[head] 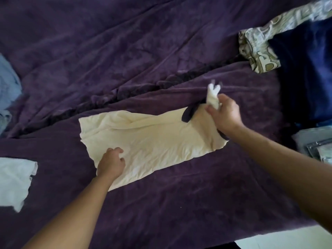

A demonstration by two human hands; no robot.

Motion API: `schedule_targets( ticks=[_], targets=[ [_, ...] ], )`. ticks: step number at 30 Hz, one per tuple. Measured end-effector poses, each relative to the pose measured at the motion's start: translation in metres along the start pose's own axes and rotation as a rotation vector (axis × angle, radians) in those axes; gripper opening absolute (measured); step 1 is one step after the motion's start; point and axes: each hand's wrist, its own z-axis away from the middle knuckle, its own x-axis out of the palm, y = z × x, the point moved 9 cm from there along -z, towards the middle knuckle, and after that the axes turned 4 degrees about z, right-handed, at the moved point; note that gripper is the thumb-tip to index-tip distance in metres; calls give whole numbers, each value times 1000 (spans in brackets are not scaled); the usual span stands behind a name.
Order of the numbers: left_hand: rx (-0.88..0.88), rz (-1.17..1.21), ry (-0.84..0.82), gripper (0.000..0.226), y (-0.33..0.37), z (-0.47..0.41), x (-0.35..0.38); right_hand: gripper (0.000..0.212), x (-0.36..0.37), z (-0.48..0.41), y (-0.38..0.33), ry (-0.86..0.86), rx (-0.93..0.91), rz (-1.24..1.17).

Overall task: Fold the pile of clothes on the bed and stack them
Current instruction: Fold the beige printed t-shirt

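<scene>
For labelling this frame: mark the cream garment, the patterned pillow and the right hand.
cream garment (pixel 152 141), head view, flat middle.
patterned pillow (pixel 256 47), head view, left end.
right hand (pixel 226 115), head view, back of hand.

I look down on a bed covered by a deep purple plush blanket, creased, with a dark ruffled ridge running diagonally across it. A patterned beige-and-grey pillow lies at my far right. A pale strip of floor shows at lower right. The light is soft and even.
</scene>
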Motion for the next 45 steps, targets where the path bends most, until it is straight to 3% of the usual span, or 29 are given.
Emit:
schedule_targets(
  ticks=[5, 9, 11, 13, 16, 18, 20, 23, 25, 28, 32, 35, 39, 41, 45],
  targets=[
    [-46, 11, 4, 34, -41, 11, -20, 19, 120, 48, -61, -262, -77, 77],
    [-49, -12, -20, 35, -58, 8, -17, 50, 202, 77, -46, -559, 42, 60],
    [17, -20, 1, 35, -45, 5, -15, 38, 194, 72, -33, -454, 27, 50],
    [143, -2, 50, 35, -15, 3, -11, 30, 156, 58, -12, -221, 24, 53],
    [396, 80, 140, 35, 49, 4, 0, 34, 100, 34, 33, 12, 126, 114],
    [486, 129, 135, 40, 85, 1, 21, 46, 91, 16, 60, -1, 232, 119],
    [475, 132, 54, 47, 102, -7, 49, 56, 101, 2, 68, -112, 290, -35],
    [451, 64, -38, 54, 98, -16, 87, 50, 135, -2, 64, -324, 275, -142],
    [468, 155, -31, 53, 88, -15, 87, 45, 145, 7, 56, -373, 223, -128],
    [424, 308, 51, 45, 58, -11, 64, 39, 134, 24, 28, -267, 112, -132],
    [198, 438, 187, 37, -26, -3, 22, 43, 134, 70, -48, -179, -82, -15],
    [108, 427, 209, 36, -94, 10, -9, 54, 162, 109, -115, -167, -204, 80],
    [47, 435, 276, 31, -186, 29, -52, 49, 228, 147, -183, -162, -257, 187],
    [24, 432, 290, 29, -226, 30, -64, 52, 276, 160, -199, -235, -263, 255],
    [-14, 404, 255, 30, -271, 20, -69, 67, 365, 200, -189, -547, -237, 419]
  ],
)
